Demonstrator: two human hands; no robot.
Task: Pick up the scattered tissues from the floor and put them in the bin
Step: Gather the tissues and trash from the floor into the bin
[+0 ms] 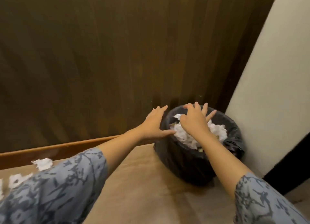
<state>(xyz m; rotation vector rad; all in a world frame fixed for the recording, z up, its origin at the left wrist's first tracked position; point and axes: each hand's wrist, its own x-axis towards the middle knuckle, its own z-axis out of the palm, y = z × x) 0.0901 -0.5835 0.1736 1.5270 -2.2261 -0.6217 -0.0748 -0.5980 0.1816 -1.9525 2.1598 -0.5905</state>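
Most of the view is filled by a dark brown wood-grain panel (117, 47), which stands behind everything else. To the right of it a cream wall (276, 89) is seen, tilted in the picture, with a dark strip along its lower edge. Below the panel a light brown floor (142, 181) is spread, and an orange-brown skirting board (55, 148) runs between floor and panel on the left.

The bin (187, 165) is placed on the floor in the corner, close to both the panel and the cream wall. It is round and is lined with a black plastic bag, whose edge is folded over the rim. The bin is filled nearly to the top with crumpled white tissues (216, 129).

Two forearms in blue patterned sleeves (55, 190) are stretched toward the bin. The left hand (156, 124) is held flat with straight, spread fingers at the left side of the rim, with the thumb just beside the tissues; nothing is gripped by it. The right hand (194, 121) is held above the heap inside the bin, palm down, its fingers spread and only a little bent, and nothing is pinched by it.

Some loose tissues (42, 164) are lying on the floor at the far left, well apart from the bin, near the skirting board.
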